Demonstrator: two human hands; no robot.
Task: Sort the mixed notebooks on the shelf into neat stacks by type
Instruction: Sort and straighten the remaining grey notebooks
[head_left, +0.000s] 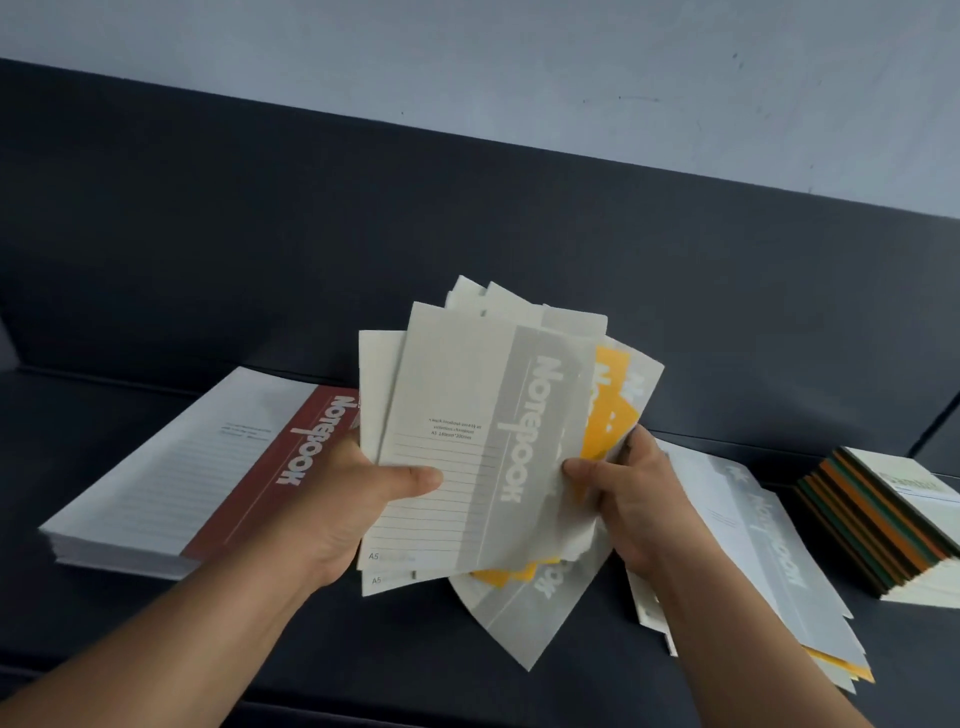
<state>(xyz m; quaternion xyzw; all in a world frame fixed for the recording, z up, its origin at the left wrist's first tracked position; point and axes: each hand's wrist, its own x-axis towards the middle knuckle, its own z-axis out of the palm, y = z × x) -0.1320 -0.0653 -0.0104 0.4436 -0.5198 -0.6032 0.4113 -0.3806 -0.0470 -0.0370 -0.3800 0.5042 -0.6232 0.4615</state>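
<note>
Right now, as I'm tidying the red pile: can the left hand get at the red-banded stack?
Probably, in reach: the red-banded stack lies just beside the left hand, nothing between. But that hand grips the fanned notebooks.

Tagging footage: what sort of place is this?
Likely a stationery stockroom or shop: a dark shelf below a pale wall, a stack of red-banded notebooks, another stack with coloured spines.

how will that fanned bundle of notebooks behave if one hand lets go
Probably floppy: the thin covers in the fanned bundle bend near the right hand. Likely to slide apart, since they splay at different angles.
</note>
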